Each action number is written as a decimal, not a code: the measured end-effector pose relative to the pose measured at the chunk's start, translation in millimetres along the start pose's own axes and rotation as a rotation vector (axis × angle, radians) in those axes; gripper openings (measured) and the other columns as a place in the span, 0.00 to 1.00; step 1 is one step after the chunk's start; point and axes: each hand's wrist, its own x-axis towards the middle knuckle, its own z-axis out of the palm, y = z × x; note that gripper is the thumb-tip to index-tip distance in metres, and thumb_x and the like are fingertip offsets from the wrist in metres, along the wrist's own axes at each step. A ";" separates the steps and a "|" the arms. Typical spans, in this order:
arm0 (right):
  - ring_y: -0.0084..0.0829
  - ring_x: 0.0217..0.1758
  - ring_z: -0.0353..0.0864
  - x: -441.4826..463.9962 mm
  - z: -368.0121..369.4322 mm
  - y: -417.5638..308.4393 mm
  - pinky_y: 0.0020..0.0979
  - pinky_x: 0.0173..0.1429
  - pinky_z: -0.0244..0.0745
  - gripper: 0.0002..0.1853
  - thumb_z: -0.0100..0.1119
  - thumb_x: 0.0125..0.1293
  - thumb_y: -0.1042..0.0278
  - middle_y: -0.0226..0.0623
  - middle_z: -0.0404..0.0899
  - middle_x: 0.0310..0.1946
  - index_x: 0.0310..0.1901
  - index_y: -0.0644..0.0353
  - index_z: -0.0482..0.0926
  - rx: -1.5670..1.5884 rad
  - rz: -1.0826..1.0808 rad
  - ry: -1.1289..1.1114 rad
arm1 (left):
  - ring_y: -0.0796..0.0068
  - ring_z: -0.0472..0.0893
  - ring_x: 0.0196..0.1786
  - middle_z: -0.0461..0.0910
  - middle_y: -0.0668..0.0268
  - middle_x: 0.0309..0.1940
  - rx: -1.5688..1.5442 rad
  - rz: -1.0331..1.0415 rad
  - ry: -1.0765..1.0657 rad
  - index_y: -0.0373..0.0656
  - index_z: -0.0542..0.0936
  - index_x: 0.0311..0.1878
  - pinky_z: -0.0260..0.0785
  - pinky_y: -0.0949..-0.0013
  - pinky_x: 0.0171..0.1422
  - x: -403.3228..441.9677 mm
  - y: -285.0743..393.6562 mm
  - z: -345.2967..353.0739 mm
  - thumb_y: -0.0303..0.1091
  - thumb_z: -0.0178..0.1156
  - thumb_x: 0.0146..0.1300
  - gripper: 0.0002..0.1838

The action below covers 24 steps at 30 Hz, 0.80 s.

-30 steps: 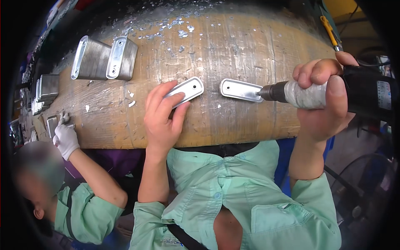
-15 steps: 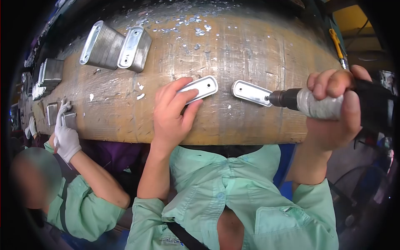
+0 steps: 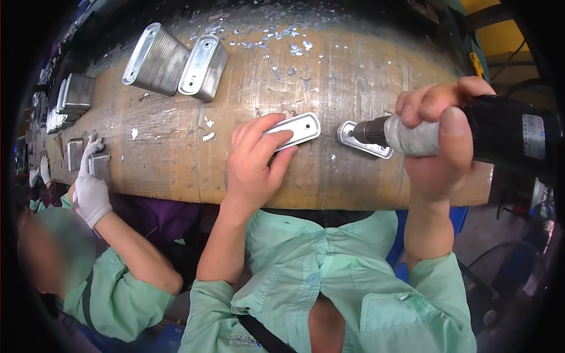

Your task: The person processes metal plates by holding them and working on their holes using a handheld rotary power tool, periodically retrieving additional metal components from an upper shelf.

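My left hand (image 3: 259,156) pinches the near end of an oblong metal plate (image 3: 304,128) on the table, fingers on top and thumb at its edge. A dark hole shows at the plate's far end. My right hand (image 3: 438,123) is wrapped round a black power tool (image 3: 506,132) with a taped, whitish front part. The tool's tip meets the left end of a second oblong metal plate (image 3: 376,150), which lies to the right of the first. The tool covers part of that plate.
Two stacks of metal plates (image 3: 162,62) (image 3: 203,67) stand at the back left, with more stacks (image 3: 76,94) farther left. Metal chips (image 3: 294,50) litter the back of the table (image 3: 265,82). A co-worker's gloved hand (image 3: 92,194) is at the left by other plates.
The tool's tip has moved from the right end of the second plate to its left end. The view has shifted slightly. My left hand still holds the first plate.
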 end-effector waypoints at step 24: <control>0.31 0.30 0.74 -52.8 -90.2 -39.8 0.38 0.38 0.75 0.22 0.55 0.63 0.76 0.38 0.73 0.31 0.59 0.67 0.65 -0.217 -0.115 0.306 | 0.59 0.74 0.62 0.77 0.60 0.57 0.179 0.379 -0.386 0.41 0.78 0.51 0.63 0.50 0.69 52.7 60.4 59.9 0.26 0.68 0.52 0.21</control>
